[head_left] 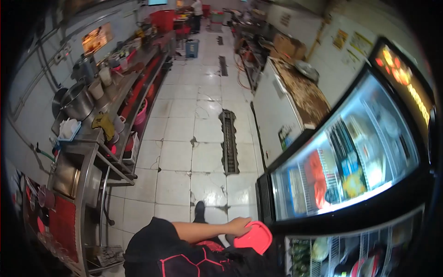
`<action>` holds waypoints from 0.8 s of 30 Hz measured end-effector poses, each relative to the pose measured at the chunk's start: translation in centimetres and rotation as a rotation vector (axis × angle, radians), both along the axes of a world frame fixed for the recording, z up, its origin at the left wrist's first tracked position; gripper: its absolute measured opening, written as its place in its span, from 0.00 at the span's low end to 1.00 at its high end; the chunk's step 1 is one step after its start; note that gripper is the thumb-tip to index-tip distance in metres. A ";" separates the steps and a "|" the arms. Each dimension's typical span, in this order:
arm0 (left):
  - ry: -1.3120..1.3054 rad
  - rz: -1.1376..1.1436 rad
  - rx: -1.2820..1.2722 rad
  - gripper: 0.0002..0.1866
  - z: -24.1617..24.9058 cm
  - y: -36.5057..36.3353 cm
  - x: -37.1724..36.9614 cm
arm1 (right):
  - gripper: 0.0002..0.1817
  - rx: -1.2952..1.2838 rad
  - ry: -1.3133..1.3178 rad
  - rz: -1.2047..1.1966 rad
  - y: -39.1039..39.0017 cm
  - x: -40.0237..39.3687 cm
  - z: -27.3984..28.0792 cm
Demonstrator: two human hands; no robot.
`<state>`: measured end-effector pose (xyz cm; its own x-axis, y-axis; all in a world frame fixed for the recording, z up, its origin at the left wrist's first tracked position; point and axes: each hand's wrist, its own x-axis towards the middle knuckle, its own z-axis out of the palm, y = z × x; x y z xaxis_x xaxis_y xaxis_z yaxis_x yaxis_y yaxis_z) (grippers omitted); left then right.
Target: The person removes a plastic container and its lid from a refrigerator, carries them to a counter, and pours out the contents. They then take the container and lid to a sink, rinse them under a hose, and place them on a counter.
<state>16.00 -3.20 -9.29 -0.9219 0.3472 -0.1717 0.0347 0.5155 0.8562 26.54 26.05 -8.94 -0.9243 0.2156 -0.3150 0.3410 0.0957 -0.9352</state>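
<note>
My left arm reaches across my body from a black sleeve. At its end my left hand [239, 226] is closed on the edge of a bright red plastic lid [255, 238] with a raised rim and rounded corners. The lid is tilted beside the lit glass-door fridge [266, 196], near its lower front corner. Part of the lid's edge is covered by my fingers. My right hand is out of view.
Wet tiled floor [175, 154] runs ahead, with a drain grate [229, 141] in it. A steel sink [66, 177] and a counter with pots [77, 99] line the left wall. A worn white chest [272, 99] stands right. A person [197, 14] is far off.
</note>
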 end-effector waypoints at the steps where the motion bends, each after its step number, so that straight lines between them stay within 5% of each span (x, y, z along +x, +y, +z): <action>1: -0.003 0.070 -0.012 0.19 -0.5 -2.2 -0.5 | 0.17 0.018 0.006 0.047 -0.9 -3.5 -0.7; 10: 0.207 0.547 -0.061 0.17 -3.0 -25.6 -11.3 | 0.18 0.180 -0.082 0.269 -7.4 -23.1 -3.9; 14: 0.229 0.698 -0.124 0.16 2.4 -34.2 -14.6 | 0.18 0.221 -0.128 0.276 -8.1 -29.1 -5.0; 24: 0.087 1.161 -0.150 0.16 3.9 -50.0 -20.4 | 0.19 0.215 -0.286 0.554 -24.8 -48.2 -13.8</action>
